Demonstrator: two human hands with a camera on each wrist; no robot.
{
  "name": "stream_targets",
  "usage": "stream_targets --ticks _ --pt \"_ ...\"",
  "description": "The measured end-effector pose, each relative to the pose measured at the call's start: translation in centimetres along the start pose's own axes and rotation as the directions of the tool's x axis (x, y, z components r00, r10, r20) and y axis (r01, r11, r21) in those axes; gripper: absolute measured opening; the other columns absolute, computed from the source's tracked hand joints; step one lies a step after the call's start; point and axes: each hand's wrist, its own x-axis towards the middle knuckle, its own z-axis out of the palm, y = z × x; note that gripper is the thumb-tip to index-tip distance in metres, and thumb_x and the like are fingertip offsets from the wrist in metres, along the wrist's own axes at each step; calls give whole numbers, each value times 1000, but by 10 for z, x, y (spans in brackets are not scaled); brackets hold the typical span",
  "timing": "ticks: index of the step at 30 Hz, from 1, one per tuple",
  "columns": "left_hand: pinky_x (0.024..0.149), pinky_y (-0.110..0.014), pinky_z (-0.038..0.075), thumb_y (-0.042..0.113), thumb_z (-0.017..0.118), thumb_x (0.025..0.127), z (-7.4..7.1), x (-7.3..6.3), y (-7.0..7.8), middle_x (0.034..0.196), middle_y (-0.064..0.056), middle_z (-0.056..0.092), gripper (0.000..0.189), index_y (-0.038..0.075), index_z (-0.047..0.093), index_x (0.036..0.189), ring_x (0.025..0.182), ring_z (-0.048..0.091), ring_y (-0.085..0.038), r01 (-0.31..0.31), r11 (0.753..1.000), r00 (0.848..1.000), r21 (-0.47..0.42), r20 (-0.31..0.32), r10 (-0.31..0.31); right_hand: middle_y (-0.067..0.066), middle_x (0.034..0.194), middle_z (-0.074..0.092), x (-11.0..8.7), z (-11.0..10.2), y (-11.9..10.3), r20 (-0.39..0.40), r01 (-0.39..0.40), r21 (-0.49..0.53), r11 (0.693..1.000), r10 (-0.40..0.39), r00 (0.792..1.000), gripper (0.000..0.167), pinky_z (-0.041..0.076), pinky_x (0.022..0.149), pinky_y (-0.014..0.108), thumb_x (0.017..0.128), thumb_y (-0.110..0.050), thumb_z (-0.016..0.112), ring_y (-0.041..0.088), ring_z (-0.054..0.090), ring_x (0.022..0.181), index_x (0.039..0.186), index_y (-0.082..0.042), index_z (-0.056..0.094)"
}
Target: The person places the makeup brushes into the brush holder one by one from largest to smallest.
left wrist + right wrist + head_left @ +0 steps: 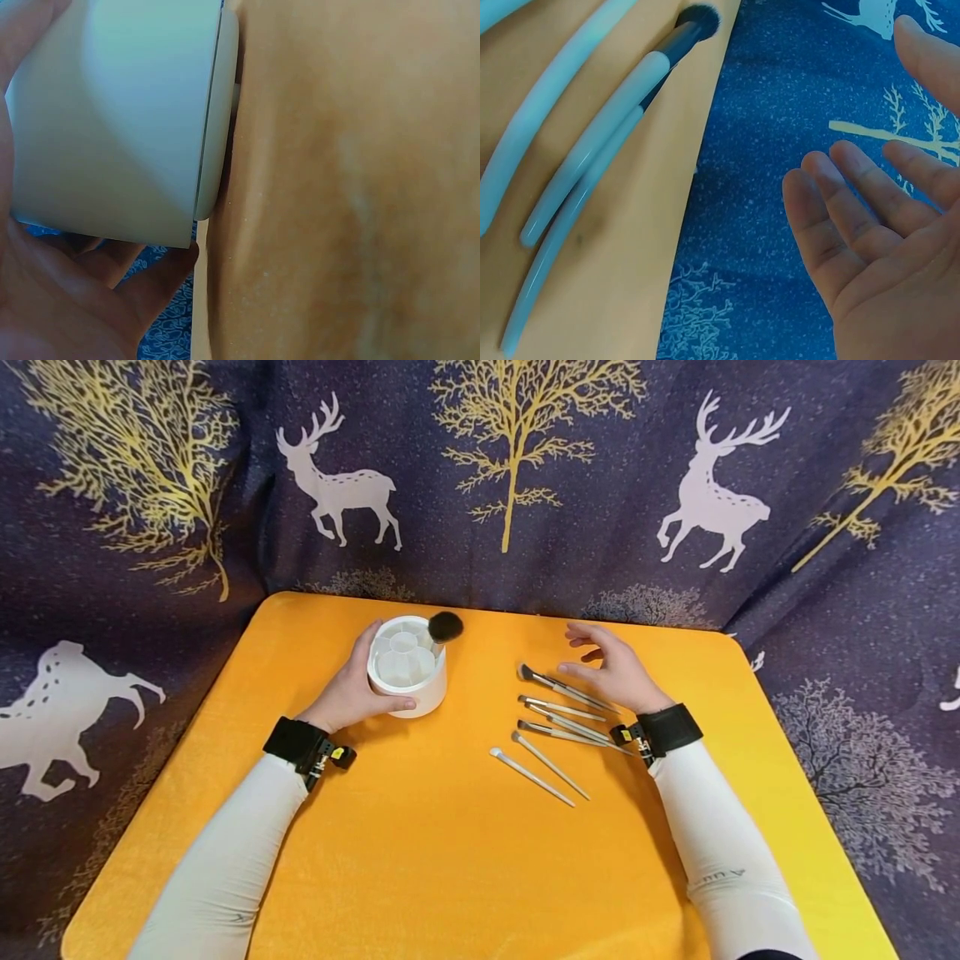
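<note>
The white round holder stands left of centre toward the far side of the worktop; you can't tell whether its base rests fully flat there. Your left grip holds it around the side, thumb at the near edge, the other fingers mostly hidden behind the wall. In your left wrist view the holder runs out of frame at the top, so its open mouth is out of sight. From above you see pale dividers around a central ring, but their depth is hard to make out. A black-bristled brush leans out at the right rim; its handle is concealed inside, and you can't tell which compartment takes it.

Your right grip is wide, fingers loosely bent and thumb apart, beside the loose brushes. Their handles overlap, and some ends merge near the right wrist camera, making an exact count uncertain. Your right wrist view crops one handle at its upper-left corner.

Your white sleeves are cut off below; behind, the dark curtain carries deer, one cropped at the left.
</note>
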Motion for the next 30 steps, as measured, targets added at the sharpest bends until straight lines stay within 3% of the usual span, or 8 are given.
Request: stream_targets --ticks 9,16,30 --pt "126 -68 32 33 108 75 0 1 -1 178 -15 27 148 32 3 180 156 38 -41 -4 1000 1000 -2 -3 4 18 153 61 -7 -4 5 -6 -29 -9 1000 29 1000 70 51 109 56 103 -18 85 38 59 135 164 -9 52" --pt "125 -67 34 33 108 74 0 1 -2 178 -15 28 147 31 5 180 155 40 -41 -19 1000 1000 3 -11 19 20 153 60 -11 -7 13 12 -54 -28 998 55 998 67 51 108 58 103 -22 84 44 57 136 161 -8 55" --pt "125 -68 35 35 109 74 0 1 -3 178 -15 29 148 32 5 180 154 41 -42 -13 1000 1000 15 -11 13 16 142 66 -16 -9 20 23 -58 -101 993 61 998 57 54 97 57 103 -24 85 38 62 124 154 -8 64"
